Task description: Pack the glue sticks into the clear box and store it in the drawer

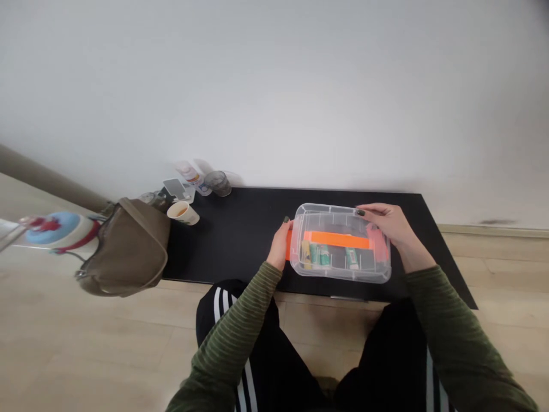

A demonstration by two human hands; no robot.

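Observation:
A clear plastic storage box (338,220) with orange latches is held between my two hands over the black table. Through its lid I see an orange strip (338,239), small green-and-white packages (319,255) and a yellow item (306,254). My left hand (281,243) grips the box's left end by the orange latch, thumb up on the side. At the opposite end, my right hand (392,226) holds the far right corner, its thumb on the lid edge. The fingers beneath the box are hidden.
On the left of the black table (253,229) stand a paper cup (183,212) with brown liquid, a dark glass (218,183), a white bottle (193,176) and a phone-like item (174,187). A brown bag (132,246) with a blue-and-white item (64,232) sits at the left end. A wall rises behind.

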